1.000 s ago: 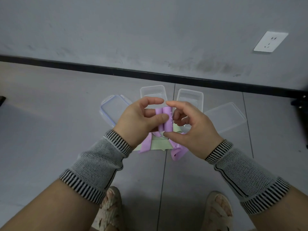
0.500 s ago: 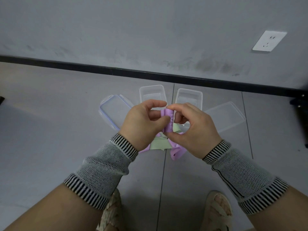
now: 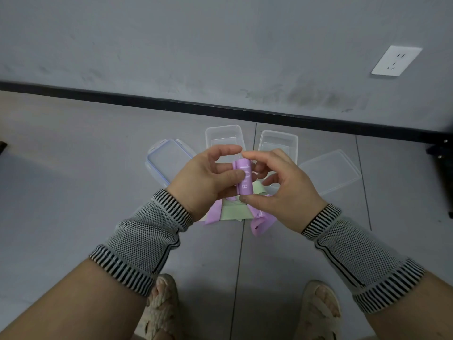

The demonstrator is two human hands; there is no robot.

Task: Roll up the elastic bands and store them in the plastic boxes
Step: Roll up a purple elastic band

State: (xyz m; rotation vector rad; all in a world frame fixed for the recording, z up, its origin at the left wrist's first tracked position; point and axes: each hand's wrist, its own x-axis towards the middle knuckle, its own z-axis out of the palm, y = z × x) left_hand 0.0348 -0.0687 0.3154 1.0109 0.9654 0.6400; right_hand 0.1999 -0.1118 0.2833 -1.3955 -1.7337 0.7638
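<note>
A purple elastic band (image 3: 245, 179), rolled into a short tube with white print, is held up between both hands. My left hand (image 3: 206, 182) pinches its left side with thumb and fingers. My right hand (image 3: 282, 192) pinches it top and bottom between forefinger and thumb. Below them on the floor lie a pale green band (image 3: 235, 212) and loose purple bands (image 3: 261, 223). Two open clear plastic boxes stand behind the hands, the left box (image 3: 221, 134) and the right box (image 3: 279, 141), both partly hidden.
A blue-rimmed lid (image 3: 164, 160) lies left of the boxes and a clear lid (image 3: 331, 170) lies to the right. A black skirting (image 3: 171, 104) runs along the wall. My sandalled feet (image 3: 318, 312) show at the bottom. A dark object (image 3: 445, 165) stands at the right edge.
The roll has been turned between the fingers and is tighter, its white print now facing up. Both hands have stayed in about the same place over the bands.
</note>
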